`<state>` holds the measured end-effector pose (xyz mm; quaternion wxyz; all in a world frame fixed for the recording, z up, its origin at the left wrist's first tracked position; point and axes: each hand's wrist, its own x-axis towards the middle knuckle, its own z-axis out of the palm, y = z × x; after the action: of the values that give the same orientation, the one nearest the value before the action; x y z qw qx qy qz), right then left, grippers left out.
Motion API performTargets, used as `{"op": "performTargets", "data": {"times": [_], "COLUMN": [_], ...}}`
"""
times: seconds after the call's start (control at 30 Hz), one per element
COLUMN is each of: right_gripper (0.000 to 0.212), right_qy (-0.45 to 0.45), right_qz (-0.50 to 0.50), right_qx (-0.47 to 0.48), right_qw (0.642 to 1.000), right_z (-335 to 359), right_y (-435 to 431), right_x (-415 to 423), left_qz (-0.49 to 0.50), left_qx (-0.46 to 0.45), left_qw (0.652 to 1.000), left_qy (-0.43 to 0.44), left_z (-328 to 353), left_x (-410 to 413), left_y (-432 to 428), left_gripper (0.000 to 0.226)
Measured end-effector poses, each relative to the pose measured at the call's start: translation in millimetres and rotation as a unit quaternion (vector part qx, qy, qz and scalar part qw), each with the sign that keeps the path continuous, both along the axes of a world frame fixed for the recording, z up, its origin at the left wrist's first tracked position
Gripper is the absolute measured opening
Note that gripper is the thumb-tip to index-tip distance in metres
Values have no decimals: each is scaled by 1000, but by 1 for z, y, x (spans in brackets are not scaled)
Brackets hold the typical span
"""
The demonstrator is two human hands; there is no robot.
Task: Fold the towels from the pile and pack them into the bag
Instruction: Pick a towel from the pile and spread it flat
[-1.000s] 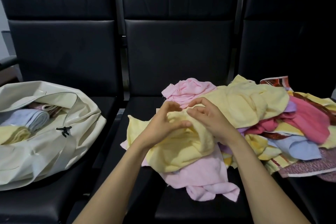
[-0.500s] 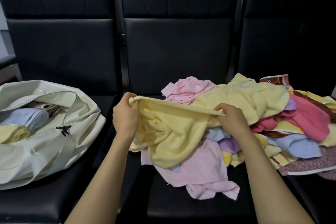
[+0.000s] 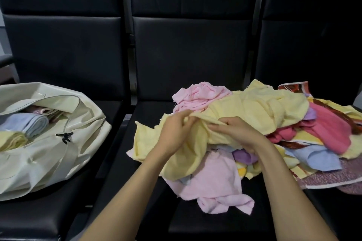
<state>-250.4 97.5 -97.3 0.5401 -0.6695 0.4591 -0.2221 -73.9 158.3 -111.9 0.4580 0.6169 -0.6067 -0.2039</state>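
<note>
A pale yellow towel (image 3: 188,148) lies crumpled on top of a mixed pile of towels (image 3: 321,123) on the middle and right black seats. My left hand (image 3: 174,131) pinches the yellow towel's upper edge. My right hand (image 3: 237,133) grips the same edge just to the right, and the two hands nearly touch. A pink towel (image 3: 215,178) spreads beneath the yellow one toward the seat's front. A cream bag (image 3: 58,146) sits open on the left seat, with folded blue (image 3: 29,123) and yellow (image 3: 11,139) towels inside.
Black padded seat backs (image 3: 188,55) rise behind everything. A gap between the seats (image 3: 119,123) separates the bag from the pile. Another pink towel (image 3: 201,96) tops the back of the pile, and a patterned cloth (image 3: 333,176) lies at the right edge.
My hands held the yellow towel's edge stretched wide half a second ago. They have now come together over the pile, and the towel has slumped back into a heap.
</note>
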Motion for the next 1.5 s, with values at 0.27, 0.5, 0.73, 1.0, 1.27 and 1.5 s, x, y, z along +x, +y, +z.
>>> {"op": "performTargets", "data": {"times": [0.27,0.5,0.73,1.0,1.27,1.5], "right_gripper": [19,19,15,20,39,12], "right_qy": [188,-294,-206,50,-34,-198], "right_qz": [-157,-198,-155,-86,-247,-178], "right_qx": [-215,50,77,-99,-219,136], "right_qw": [945,934,963,990,943,954], "right_z": [-19,1,-21,-41,-28,-27], "right_y": [-25,-17,-11,-12,4,24], "right_x": [-13,-12,13,22,36,61], "left_qz": [264,177,134,133,138,77], "left_qx": [-58,83,126,137,59,62], "left_qw": [936,975,966,962,936,947], "left_qy": [226,109,183,195,319,305], "left_z": [18,11,9,7,5,-12], "left_x": [40,48,22,15,15,-9], "left_y": [4,1,-1,0,1,0], "left_gripper": [24,19,17,43,34,18]}}
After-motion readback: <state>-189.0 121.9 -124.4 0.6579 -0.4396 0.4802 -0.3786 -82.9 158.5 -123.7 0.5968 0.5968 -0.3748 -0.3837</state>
